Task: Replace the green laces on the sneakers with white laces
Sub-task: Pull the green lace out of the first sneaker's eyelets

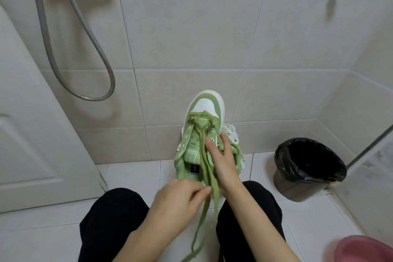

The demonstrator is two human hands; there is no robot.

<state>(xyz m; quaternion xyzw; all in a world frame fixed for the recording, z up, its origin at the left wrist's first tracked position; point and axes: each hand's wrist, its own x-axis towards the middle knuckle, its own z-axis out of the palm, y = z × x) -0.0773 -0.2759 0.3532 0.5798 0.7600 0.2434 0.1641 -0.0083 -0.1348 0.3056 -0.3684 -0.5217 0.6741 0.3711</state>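
A green and white sneaker (pixel 197 134) stands on its heel against the tiled wall, toe up. Its green lace (pixel 209 178) is mostly pulled out of the eyelets and hangs in long strands down between my knees. My left hand (pixel 180 200) pinches the lace strands just below the shoe's opening. My right hand (pixel 223 159) grips the right side of the sneaker, thumb on the tongue, fingers curled over the edge. Behind the sneaker a second shoe (pixel 230 134) with white parts peeks out on the right. No white laces can be seen.
A dark bin (pixel 306 168) lined with a black bag stands on the floor at the right. A shower hose (pixel 93 53) hangs on the wall at the left beside a white door (pixel 32 134). A pink object (pixel 365 249) sits at the bottom right corner.
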